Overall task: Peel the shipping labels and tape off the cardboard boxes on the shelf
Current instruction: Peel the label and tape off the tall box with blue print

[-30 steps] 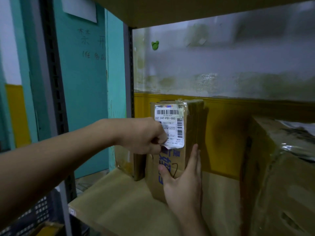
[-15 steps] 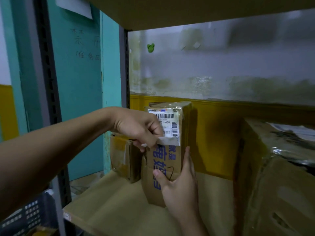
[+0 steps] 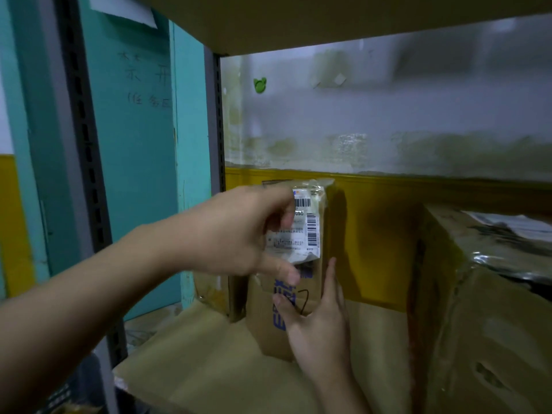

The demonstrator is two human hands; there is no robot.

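A tall narrow cardboard box [image 3: 264, 321] with blue print stands upright on the shelf board [image 3: 194, 372]. A white shipping label [image 3: 301, 234] with barcodes is on its upper front, under glossy tape; its lower left part is lifted and crumpled. My left hand [image 3: 233, 234] reaches in from the left and pinches the label's loose left side between thumb and fingers, hiding part of it. My right hand [image 3: 319, 333] braces the box's lower right corner, with the thumb on the front face and straight fingers flat along the right side.
A big tape-wrapped cardboard box [image 3: 478, 324] fills the right of the shelf, close to my right wrist. A smaller taped box [image 3: 209, 291] stands behind the tall one on the left. A metal upright [image 3: 86, 174] and the upper shelf [image 3: 328, 19] frame the opening. A dark crate [image 3: 59, 392] sits below.
My left hand has risen along the label's left side and spread, and more of the label's lower left is lifted and crumpled. My right hand stays on the box.
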